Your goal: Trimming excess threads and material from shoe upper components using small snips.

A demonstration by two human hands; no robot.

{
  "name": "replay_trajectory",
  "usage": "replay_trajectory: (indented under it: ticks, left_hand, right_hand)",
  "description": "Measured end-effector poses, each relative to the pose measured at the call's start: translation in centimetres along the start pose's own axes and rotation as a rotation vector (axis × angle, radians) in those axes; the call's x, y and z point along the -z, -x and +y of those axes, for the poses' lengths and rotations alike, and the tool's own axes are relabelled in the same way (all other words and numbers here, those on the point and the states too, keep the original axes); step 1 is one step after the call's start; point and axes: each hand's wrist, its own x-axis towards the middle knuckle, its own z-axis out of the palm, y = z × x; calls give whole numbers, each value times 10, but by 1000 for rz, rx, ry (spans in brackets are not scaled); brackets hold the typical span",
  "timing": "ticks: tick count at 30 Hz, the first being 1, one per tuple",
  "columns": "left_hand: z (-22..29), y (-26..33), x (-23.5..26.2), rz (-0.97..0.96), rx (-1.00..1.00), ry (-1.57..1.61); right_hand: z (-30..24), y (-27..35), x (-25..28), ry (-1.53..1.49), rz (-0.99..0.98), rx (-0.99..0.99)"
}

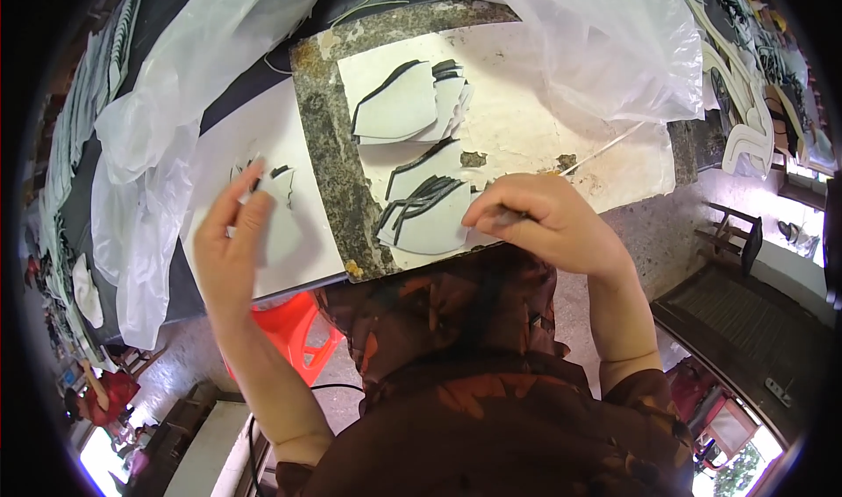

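Note:
My left hand hovers at the left over a white sheet, thumb and forefinger apart. Just past them lie pale grey curved pieces with black edges; a short dark strip shows between the fingertips. My right hand is curled, its fingertips at the right edge of a fanned stack of pale pieces with black edges. Whatever its fingers hold is hidden. Farther back on the board lies another stack of similar pieces. A thin white stick lies behind my right hand.
The stained board carries a worn white sheet. Crumpled clear plastic covers the back right, and more plastic hangs at the left. A red stool stands below the table edge. Another person is far off at lower left.

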Motion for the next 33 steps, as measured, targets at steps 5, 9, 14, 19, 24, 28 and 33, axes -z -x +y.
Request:
replay_trajectory:
  ticks: [5, 9, 14, 19, 24, 28, 33]
  left_hand:
    - [0, -11, 5, 279, -517, -497]
    - [35, 30, -54, -568, -188, 294]
    - [38, 50, -85, -579, -141, 235]
    - [29, 57, -88, -525, -139, 244]
    - [21, 66, -86, -504, -161, 274]
    - [10, 67, -91, -325, -404, 160]
    - [-10, 66, -98, -157, -621, -121]
  right_hand:
    - [-11, 3, -17, 307, -11, 203]
    - [-16, 6, -20, 414, -65, 198]
    - [-22, 9, -25, 503, -156, 157]
    - [-20, 8, -22, 309, -166, 88]
    - [-19, 11, -29, 19, -34, -211]
    - [-19, 2, -31, -27, 93, -146]
    - [-24, -15, -47, -62, 161, -192]
